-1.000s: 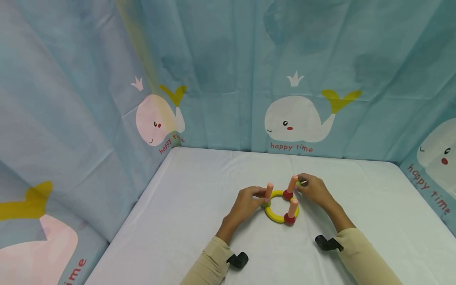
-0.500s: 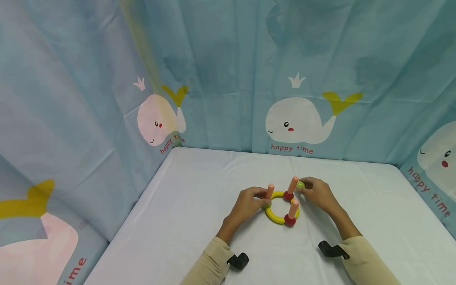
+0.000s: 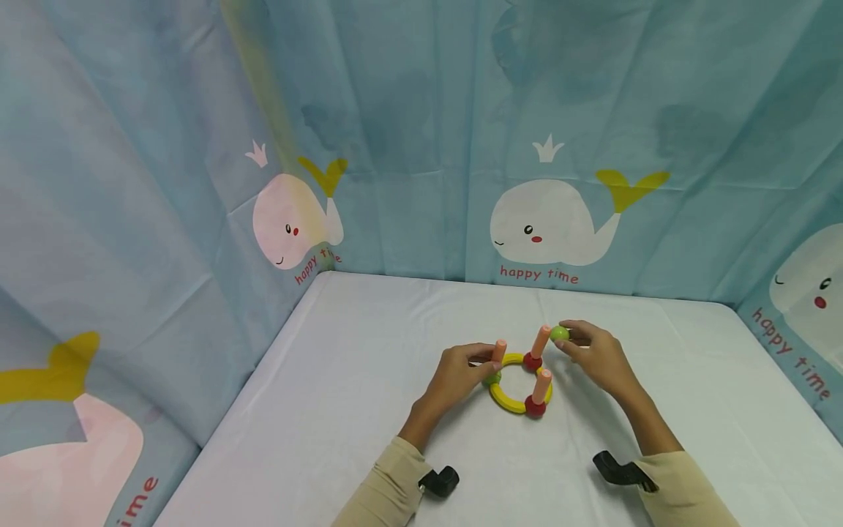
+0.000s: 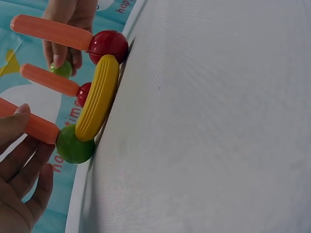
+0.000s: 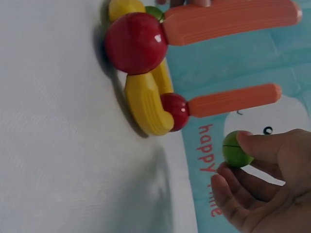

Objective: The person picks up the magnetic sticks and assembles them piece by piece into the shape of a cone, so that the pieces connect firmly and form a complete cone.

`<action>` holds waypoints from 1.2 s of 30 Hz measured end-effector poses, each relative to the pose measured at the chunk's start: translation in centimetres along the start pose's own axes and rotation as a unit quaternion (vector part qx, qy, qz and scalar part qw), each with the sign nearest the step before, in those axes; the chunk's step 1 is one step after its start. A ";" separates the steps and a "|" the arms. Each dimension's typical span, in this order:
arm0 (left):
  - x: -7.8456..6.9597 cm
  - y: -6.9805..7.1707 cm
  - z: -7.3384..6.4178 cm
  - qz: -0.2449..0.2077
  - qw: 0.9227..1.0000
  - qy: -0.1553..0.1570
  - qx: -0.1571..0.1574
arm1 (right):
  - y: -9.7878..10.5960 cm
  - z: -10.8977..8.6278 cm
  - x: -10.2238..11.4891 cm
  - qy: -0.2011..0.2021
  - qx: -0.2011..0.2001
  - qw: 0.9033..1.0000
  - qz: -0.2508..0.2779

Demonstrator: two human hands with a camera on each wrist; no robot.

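A yellow toy ring (image 3: 506, 400) of curved pieces lies on the white table, joined by two red balls (image 5: 136, 43) and a green ball (image 4: 75, 145). From each of these balls an upright orange rod (image 3: 542, 388) rises. My left hand (image 3: 456, 377) pinches the orange rod (image 4: 41, 128) on the left green ball between thumb and fingers. Off to the right, my right hand (image 3: 602, 362) pinches a loose green ball (image 5: 236, 149) with a dark groove. That ball hangs in the air just right of the top of the far orange rod (image 3: 541, 341).
A white cloth covers the table (image 3: 329, 410). Behind it and at the sides hangs a blue curtain (image 3: 408, 132) printed with whales. Black wrist cameras (image 3: 440, 481) stick out from both sleeves.
My right hand has drawn back to the right and turned, bringing the loose green ball into fuller view near the far rod's top. The left hand stays on its rod with slight finger shifts.
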State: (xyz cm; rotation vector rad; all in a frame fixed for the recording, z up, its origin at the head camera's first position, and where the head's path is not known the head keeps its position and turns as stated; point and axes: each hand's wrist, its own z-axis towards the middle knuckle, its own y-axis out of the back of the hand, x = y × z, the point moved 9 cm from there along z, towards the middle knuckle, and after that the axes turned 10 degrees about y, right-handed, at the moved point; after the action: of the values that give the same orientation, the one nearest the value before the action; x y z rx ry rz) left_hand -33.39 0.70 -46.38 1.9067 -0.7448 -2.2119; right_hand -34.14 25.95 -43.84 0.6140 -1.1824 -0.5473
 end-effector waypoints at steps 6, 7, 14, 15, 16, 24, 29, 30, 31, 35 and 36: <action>0.0 -0.1 0.0 -0.003 1.000 -0.002 -0.001 | 1.2 -0.4 1.4 0.004 -0.035 0.999 0.019; -0.1 -0.1 -0.1 -0.003 1.000 -0.003 -0.001 | 1.4 -0.5 1.7 0.008 -0.043 0.999 0.021; -0.2 -0.2 -0.1 0.002 1.000 -0.010 -0.005 | 2.1 -0.9 3.5 0.033 -0.097 0.994 0.032; -0.2 -0.2 -0.1 0.002 1.000 -0.009 -0.004 | 2.1 -0.9 3.7 0.036 -0.100 0.994 0.035; -0.1 -0.2 -0.1 0.003 1.000 -0.008 -0.005 | 2.0 -1.0 3.9 0.040 -0.103 0.993 0.036; -0.1 -0.3 -0.1 0.007 1.000 -0.003 -0.005 | 1.1 -1.0 5.0 0.069 -0.109 0.990 0.059; -0.2 -0.3 -0.1 0.007 1.000 -0.008 -0.003 | 0.5 -1.0 5.2 0.076 -0.103 0.990 0.053; -0.2 -0.3 -0.1 0.007 1.000 -0.009 -0.003 | 0.4 -1.0 5.2 0.077 -0.102 0.990 0.052; -0.2 -0.3 -0.1 0.007 1.000 -0.009 -0.002 | 0.4 -1.0 5.3 0.079 -0.101 0.990 0.052; -0.3 -0.3 -0.2 0.004 1.000 -0.004 0.000 | 0.3 -1.1 5.3 0.081 -0.099 0.990 0.056; -0.3 -0.3 -0.2 0.003 1.000 -0.003 0.001 | 0.3 -1.2 5.3 0.082 -0.098 0.990 0.058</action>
State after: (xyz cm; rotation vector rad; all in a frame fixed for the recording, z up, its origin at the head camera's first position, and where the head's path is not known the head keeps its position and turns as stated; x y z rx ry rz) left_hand -33.07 1.03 -46.29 1.8966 -0.7525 -2.2157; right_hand -31.47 22.73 -40.37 0.4104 -0.9896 -0.4973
